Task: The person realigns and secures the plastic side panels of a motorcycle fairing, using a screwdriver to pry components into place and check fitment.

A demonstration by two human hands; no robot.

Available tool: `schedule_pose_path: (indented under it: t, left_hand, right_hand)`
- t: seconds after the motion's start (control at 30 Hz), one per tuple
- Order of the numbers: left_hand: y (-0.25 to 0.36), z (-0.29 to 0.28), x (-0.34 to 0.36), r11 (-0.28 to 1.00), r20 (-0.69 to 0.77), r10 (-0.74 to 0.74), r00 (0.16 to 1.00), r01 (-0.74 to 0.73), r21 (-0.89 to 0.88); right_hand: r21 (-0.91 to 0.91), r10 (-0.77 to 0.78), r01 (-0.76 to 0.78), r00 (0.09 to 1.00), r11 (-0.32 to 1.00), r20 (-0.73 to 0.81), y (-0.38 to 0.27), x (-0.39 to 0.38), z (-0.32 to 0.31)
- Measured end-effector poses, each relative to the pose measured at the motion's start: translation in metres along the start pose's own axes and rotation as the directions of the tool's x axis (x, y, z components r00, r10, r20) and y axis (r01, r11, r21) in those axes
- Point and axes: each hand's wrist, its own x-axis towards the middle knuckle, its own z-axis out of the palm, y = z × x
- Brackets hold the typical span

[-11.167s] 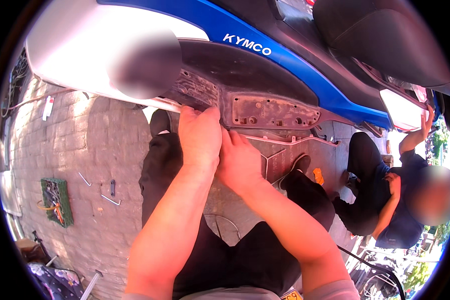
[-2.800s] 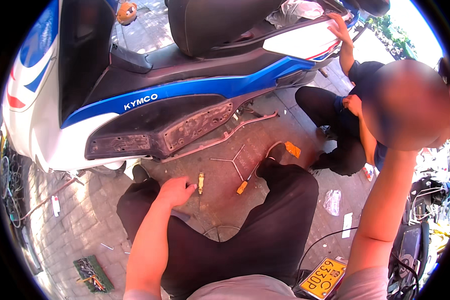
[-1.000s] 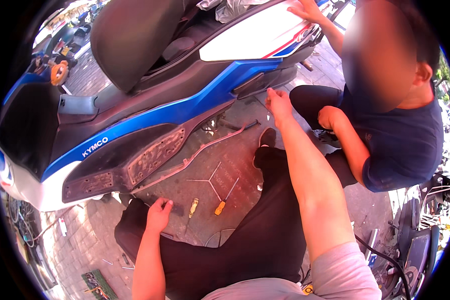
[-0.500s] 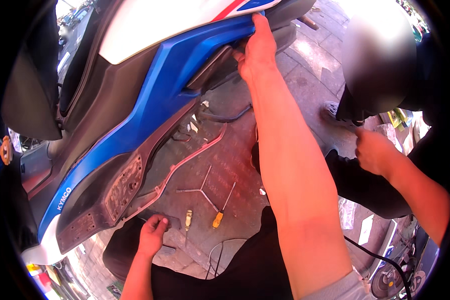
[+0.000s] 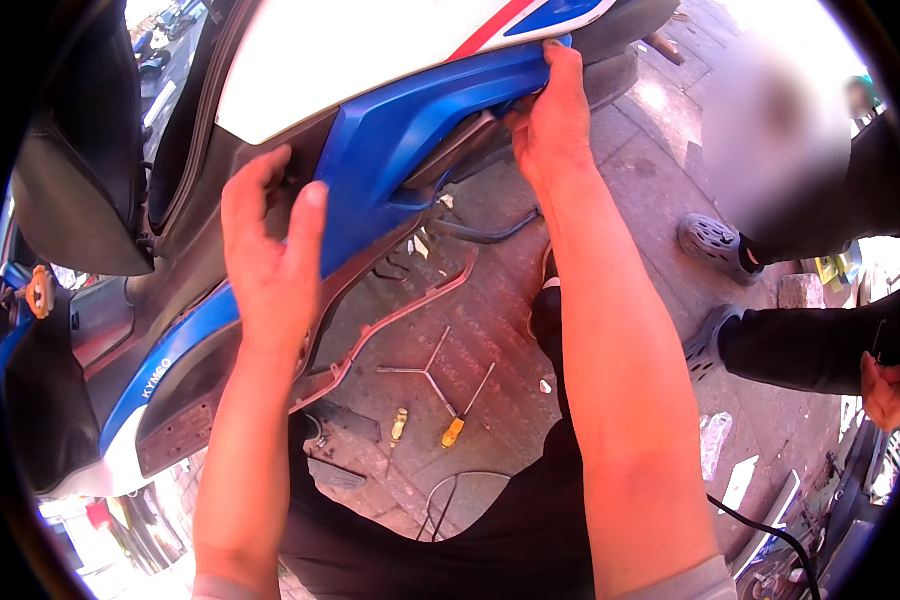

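My right hand [image 5: 553, 115] is closed around the rear end of the blue side panel [image 5: 420, 85] of the scooter, under the white body panel [image 5: 300, 55]. My left hand [image 5: 270, 235] is raised over the dark trim and blue panel farther forward, fingers apart and curved, holding nothing; whether it touches the panel I cannot tell. Beneath the panel, a long bent strip [image 5: 370, 335] lies on the paving. Between my legs and the scooter lie a Y-shaped wrench [image 5: 427, 373], an orange-handled screwdriver [image 5: 453, 430] and a pale yellow-handled screwdriver [image 5: 400, 425].
Another person's dark-trousered legs [image 5: 790, 345] and grey clogs [image 5: 710, 245] are at my right, with that person's hand [image 5: 888, 395] low at the edge. A black cable [image 5: 780, 530] runs by my right elbow. The black seat [image 5: 80, 200] hangs at upper left.
My left hand has risen from low near the floor to the side panels. My right hand reached the blue panel's end and grips it. The other person's upper body has moved rightward out of view.
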Motion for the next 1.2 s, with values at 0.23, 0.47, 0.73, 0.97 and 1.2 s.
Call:
schedule_pose_path:
  t: [0.23, 0.47, 0.73, 0.97, 1.2]
  left_hand:
    - [0.012, 0.063, -0.002, 0.997, -0.234, 0.001, 0.972, 0.017, 0.073]
    - [0.002, 0.075, -0.008, 0.980, -0.168, 0.161, 0.973, -0.136, 0.147]
    - [-0.016, 0.101, -0.001, 0.972, -0.157, 0.196, 0.968, -0.170, 0.163]
    - [-0.026, 0.137, 0.006, 0.927, -0.112, 0.330, 0.937, -0.300, 0.223]
    - [-0.021, 0.157, 0.012, 0.934, -0.045, 0.346, 0.937, -0.340, 0.109]
  right_hand:
    - [0.096, 0.094, -0.081, 0.986, 0.992, -0.139, -0.017, -0.007, 0.006]
    - [0.215, 0.089, -0.078, 0.995, 0.973, -0.039, -0.035, 0.004, -0.009]
    - [0.307, 0.019, -0.127, 0.944, 0.943, 0.330, -0.018, 0.040, -0.064]
    - [0.496, -0.005, -0.135, 0.963, 0.858, 0.271, -0.017, 0.062, -0.084]
    - [0.606, -0.019, -0.148, 0.965, 0.782, 0.260, -0.030, 0.069, -0.094]
